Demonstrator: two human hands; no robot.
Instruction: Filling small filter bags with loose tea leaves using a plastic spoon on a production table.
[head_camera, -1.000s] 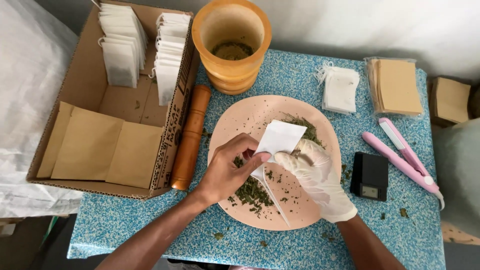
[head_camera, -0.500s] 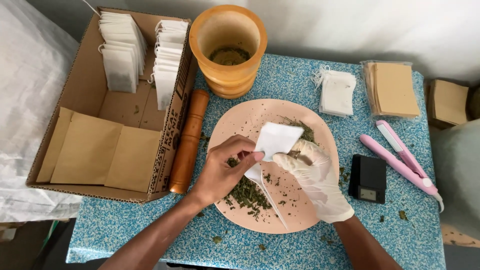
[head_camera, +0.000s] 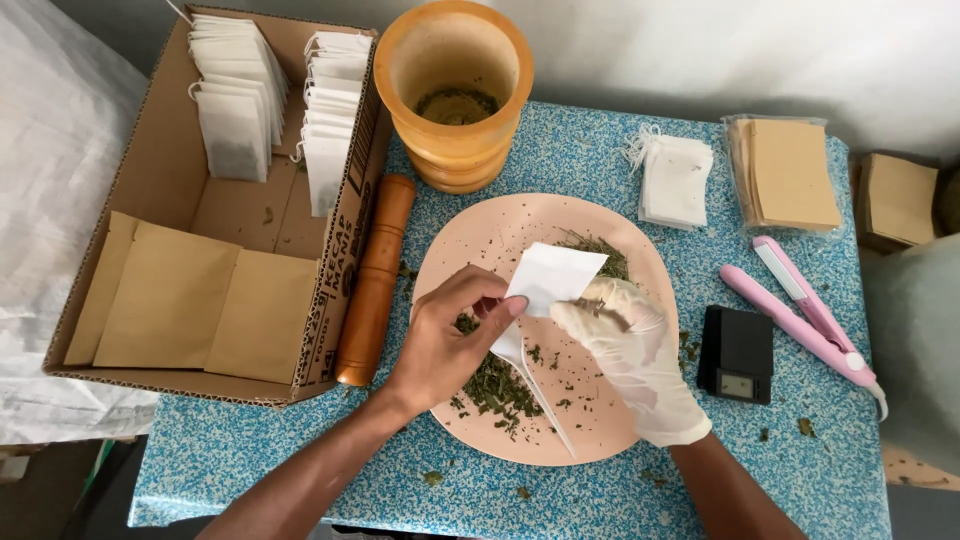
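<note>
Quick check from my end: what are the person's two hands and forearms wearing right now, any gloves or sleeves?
The right hand wears a thin, whitish, slightly see-through disposable glove that ends in a loose cuff at the wrist. The left hand is bare, with no glove. Both forearms are bare as far as the view shows: no sleeves, watch or bands visible.

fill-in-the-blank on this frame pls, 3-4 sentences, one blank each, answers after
1. The right hand wears a white ____.
2. Both hands hold a white paper bag above the pink ____.
3. The wooden pestle lies between the plate and the cardboard ____.
4. The black pocket scale sits beside a ____ sealing tool.

Answers: glove; plate; box; pink
</note>
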